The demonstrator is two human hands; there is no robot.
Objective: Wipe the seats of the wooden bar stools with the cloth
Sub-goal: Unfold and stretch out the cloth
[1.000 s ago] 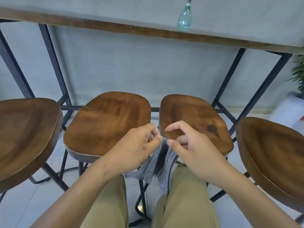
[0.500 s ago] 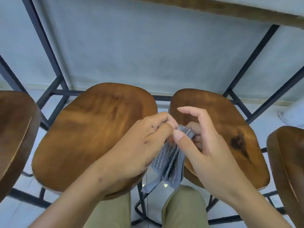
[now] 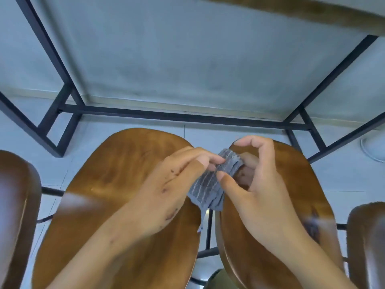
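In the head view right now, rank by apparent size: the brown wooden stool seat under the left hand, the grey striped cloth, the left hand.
1. Brown wooden stool seat, clearly largest.
2. Left hand.
3. Grey striped cloth, partly hidden by both hands, so its full extent is unsure.

glossy wooden seats (image 3: 116, 205) (ribbed cloth (image 3: 208, 188))

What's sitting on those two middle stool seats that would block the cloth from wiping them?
Nothing visible. Both hands pinch the cloth over the gap between the left seat and right seat, whose visible wood is bare.
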